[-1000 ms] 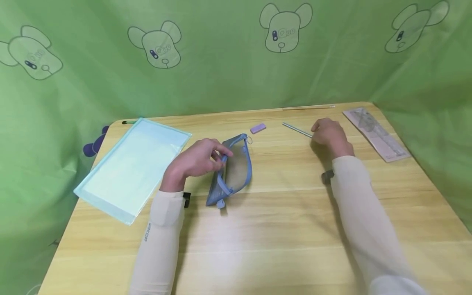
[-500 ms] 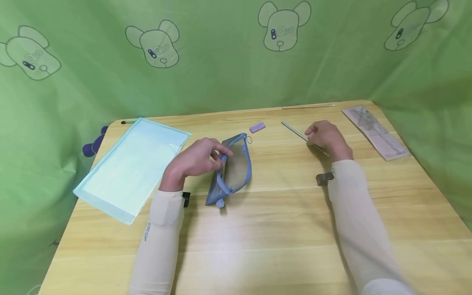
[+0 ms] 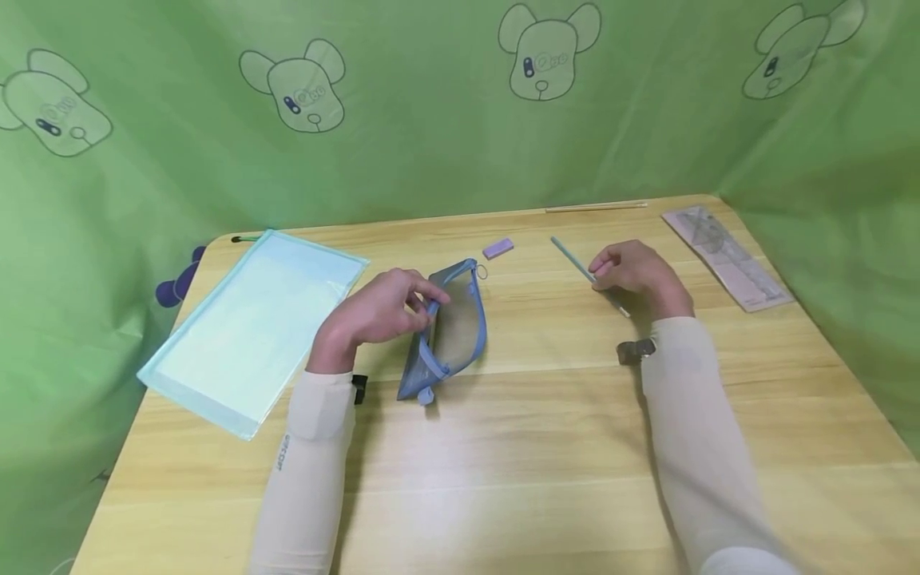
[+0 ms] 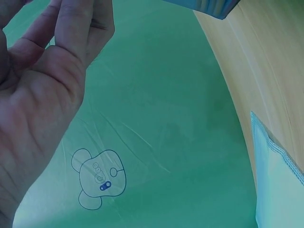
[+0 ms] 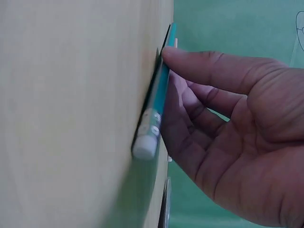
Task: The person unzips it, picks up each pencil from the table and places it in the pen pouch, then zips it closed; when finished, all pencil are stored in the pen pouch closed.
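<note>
My left hand (image 3: 384,307) holds the near rim of a blue zippered pencil case (image 3: 414,374), which stands with its mouth spread wide in the head view. A corner of that pencil case (image 4: 211,5) shows at the top of the left wrist view, beyond my left hand (image 4: 52,85). On the right, my right hand (image 3: 636,270) pinches a teal pencil (image 3: 573,257) between thumb and fingers. Low over the tabletop, the pencil (image 5: 162,90) has its white eraser end (image 5: 144,147) toward the right wrist camera.
A purple eraser (image 3: 498,248) lies behind the pencil case. Another pencil (image 3: 596,208) lies along the back edge. A ruler set in a clear sleeve (image 3: 729,259) is at the right. Far left lies a pale blue zip folder (image 3: 251,327). Green cloth (image 3: 431,144) hangs behind the table.
My right hand has come slightly nearer along the teal pencil, and the pencil's white end now shows below the fingers. My left hand and the pencil case stay put.
</note>
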`<state>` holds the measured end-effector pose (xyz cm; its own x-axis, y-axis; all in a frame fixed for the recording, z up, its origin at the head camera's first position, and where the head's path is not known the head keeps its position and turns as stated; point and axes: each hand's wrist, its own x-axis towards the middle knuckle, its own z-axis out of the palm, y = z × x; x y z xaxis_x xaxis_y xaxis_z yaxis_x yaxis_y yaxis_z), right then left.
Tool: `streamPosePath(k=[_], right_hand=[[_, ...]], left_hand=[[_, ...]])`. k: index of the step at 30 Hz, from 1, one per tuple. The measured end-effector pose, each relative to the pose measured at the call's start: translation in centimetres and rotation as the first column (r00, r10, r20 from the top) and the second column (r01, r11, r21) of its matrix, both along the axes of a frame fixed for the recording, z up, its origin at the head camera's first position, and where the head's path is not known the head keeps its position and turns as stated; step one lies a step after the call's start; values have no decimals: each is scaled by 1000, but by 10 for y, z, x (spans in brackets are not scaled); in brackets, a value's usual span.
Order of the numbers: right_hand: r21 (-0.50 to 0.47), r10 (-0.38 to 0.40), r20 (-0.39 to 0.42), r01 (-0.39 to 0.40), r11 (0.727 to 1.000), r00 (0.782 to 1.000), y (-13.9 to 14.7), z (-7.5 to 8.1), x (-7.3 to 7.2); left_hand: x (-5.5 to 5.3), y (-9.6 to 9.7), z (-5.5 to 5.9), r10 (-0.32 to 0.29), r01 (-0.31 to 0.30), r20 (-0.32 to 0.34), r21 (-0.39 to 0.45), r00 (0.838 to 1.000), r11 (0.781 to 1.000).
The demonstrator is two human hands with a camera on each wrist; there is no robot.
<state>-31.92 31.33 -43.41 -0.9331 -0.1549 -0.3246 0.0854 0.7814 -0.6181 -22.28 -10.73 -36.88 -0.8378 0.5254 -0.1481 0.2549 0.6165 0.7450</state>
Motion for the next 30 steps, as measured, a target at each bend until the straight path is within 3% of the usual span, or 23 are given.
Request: streamPosePath(k=[14,30], right_hand=[[91,39,-71,-33,995,997,-11,2,5],[99,22,-30,-19,995,999,-13,4,11]], left_hand=[[1,-1,-1,-7,7,-6,0,1000,1000],[1,2,0,-2,2,-4,7,1000,1000]])
